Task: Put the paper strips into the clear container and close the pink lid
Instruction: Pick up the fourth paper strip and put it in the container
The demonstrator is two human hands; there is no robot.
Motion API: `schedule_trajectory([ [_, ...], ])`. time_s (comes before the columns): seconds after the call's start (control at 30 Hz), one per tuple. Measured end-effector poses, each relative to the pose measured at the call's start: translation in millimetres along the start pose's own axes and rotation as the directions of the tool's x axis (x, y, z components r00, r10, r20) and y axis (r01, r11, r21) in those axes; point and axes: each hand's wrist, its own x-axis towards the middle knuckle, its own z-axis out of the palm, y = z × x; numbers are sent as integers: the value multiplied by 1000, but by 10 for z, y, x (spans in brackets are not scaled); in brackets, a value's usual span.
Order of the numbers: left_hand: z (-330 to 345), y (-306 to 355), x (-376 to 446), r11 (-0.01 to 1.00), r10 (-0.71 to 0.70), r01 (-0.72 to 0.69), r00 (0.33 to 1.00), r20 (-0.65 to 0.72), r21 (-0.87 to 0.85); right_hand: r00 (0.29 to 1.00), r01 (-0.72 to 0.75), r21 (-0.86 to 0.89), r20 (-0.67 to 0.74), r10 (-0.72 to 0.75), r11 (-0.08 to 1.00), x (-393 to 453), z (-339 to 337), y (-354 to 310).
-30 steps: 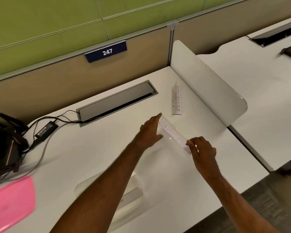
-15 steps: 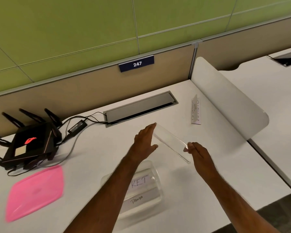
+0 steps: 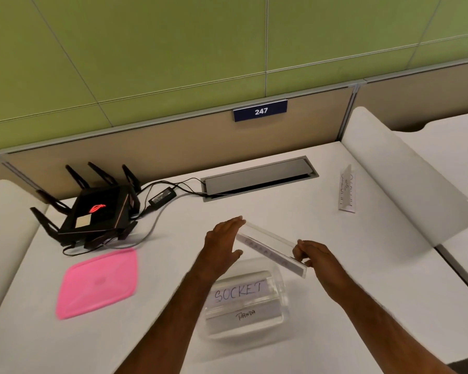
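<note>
Clear container point(image 3: 243, 306) sits open just below both hands, two strips already inside it. Left hand point(image 3: 223, 245), fingers straight and together, presses one end of a folded paper strip point(image 3: 272, 248); right hand point(image 3: 318, 256) pinches the other end. Pink lid point(image 3: 97, 283) lies well left; another strip point(image 3: 346, 191) far right. A router point(image 3: 95, 211) stands beyond the lid.

Router point(image 3: 92, 211) (lit), adapter point(image 3: 162, 197), desk point(image 3: 335, 265).

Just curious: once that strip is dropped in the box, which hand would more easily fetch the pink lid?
Probably the left hand. The pink lid lies on the table to the left of the box, on that hand's side; the right hand would have to cross over the box.
</note>
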Motion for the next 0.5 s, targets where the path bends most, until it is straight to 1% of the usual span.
schedule_trajectory([
  [0.13, -53, -196, -254, 1000, -14, 14, 999, -36, -11, 990, -81, 89, 124, 70, 993, 74, 170, 20],
  [0.3, -120, -415, -536, 999, -13, 9, 995, -102, -36, 956, -261, 234, 198, 217, 936, 142, 369, 73],
  [0.43, -172, -568, -719, 997, -42, 35, 993, -110, -65, 931, -353, 265, 196, 308, 897, 171, 495, 49],
  [0.5, -211, -617, -810, 994, -77, 69, 991, -107, -81, 920, -367, 234, 235, 314, 900, 165, 537, 19],
])
